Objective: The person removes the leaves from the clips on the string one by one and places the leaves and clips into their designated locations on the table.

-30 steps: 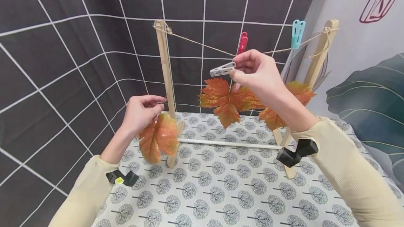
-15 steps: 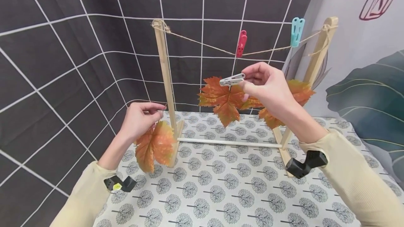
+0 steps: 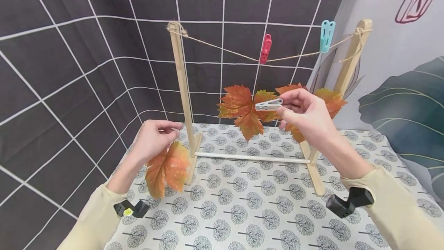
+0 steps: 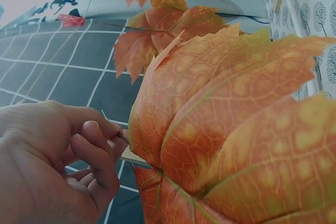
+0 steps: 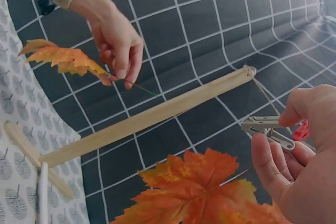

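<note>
My left hand [image 3: 156,140] pinches the thin stem of an orange and yellow artificial maple leaf [image 3: 167,169], which hangs below the fingers beside the left wooden post. In the left wrist view that leaf [image 4: 226,124] fills much of the picture. My right hand [image 3: 305,115] holds a white clothespin [image 3: 268,105] between thumb and fingers. In the head view the clothespin overlaps another maple leaf [image 3: 248,111], which hangs under the red clothespin [image 3: 265,49] on the twine. The right wrist view shows the white clothespin [image 5: 265,125] side-on in the fingers.
Twine [image 3: 222,48] sags between the left post [image 3: 182,76] and the right post [image 3: 352,57]. A turquoise clothespin [image 3: 326,36] sits near its right end, with another leaf [image 3: 329,101] below. A white rod [image 3: 249,157] joins the stand's feet above the tree-print cloth [image 3: 222,211].
My right hand has moved down and to the right with the white clothespin, away from the red one. My left hand has lowered with its leaf.
</note>
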Demonstrator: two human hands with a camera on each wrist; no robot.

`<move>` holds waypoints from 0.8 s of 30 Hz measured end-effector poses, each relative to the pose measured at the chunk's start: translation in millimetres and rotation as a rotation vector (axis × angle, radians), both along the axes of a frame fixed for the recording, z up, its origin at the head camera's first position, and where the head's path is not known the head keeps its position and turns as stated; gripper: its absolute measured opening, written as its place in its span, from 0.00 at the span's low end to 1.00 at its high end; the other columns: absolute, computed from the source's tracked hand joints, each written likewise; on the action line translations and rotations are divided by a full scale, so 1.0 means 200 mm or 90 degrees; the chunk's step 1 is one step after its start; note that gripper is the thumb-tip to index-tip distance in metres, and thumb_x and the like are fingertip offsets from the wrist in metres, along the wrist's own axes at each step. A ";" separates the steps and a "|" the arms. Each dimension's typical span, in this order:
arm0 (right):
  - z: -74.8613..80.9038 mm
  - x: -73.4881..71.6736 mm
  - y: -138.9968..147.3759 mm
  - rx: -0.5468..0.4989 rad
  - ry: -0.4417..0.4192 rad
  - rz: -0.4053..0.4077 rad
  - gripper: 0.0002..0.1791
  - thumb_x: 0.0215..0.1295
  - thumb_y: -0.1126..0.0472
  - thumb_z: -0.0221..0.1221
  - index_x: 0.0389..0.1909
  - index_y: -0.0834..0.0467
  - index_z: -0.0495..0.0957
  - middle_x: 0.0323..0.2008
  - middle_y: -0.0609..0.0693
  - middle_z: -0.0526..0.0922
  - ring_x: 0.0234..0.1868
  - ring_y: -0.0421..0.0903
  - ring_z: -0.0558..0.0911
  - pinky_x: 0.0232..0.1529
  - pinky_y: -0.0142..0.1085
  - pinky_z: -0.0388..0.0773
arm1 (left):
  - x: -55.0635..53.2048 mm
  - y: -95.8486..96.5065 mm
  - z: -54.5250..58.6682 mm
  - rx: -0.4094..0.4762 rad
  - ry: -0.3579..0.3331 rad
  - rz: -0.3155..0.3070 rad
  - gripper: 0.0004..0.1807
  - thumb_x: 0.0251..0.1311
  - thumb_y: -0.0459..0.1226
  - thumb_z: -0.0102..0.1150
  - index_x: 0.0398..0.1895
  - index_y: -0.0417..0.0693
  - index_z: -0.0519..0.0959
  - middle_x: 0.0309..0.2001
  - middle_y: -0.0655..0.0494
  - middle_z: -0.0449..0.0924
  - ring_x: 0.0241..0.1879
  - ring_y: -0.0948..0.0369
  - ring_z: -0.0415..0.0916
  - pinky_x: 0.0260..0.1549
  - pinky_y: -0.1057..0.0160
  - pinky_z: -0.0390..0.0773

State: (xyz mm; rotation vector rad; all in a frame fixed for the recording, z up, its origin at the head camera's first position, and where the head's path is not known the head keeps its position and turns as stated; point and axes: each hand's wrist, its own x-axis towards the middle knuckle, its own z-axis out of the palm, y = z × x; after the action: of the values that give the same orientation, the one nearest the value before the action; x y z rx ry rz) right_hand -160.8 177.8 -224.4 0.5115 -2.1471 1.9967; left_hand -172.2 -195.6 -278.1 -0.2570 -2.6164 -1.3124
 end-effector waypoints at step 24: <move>-0.24 0.12 0.15 -0.018 -0.041 -0.022 0.13 0.63 0.74 0.63 0.47 0.63 0.74 0.38 0.51 0.82 0.26 0.45 0.83 0.39 0.30 0.82 | 0.01 0.03 -0.13 -0.044 -0.070 -0.042 0.14 0.51 0.27 0.60 0.41 0.39 0.88 0.27 0.54 0.82 0.28 0.59 0.73 0.24 0.65 0.72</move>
State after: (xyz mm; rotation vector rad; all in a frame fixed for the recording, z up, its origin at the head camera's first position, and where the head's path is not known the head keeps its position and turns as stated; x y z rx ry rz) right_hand -137.1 208.3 -272.7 0.4079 -2.1457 2.0488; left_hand -169.8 -189.7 -304.4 -0.2925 -2.7716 -1.2926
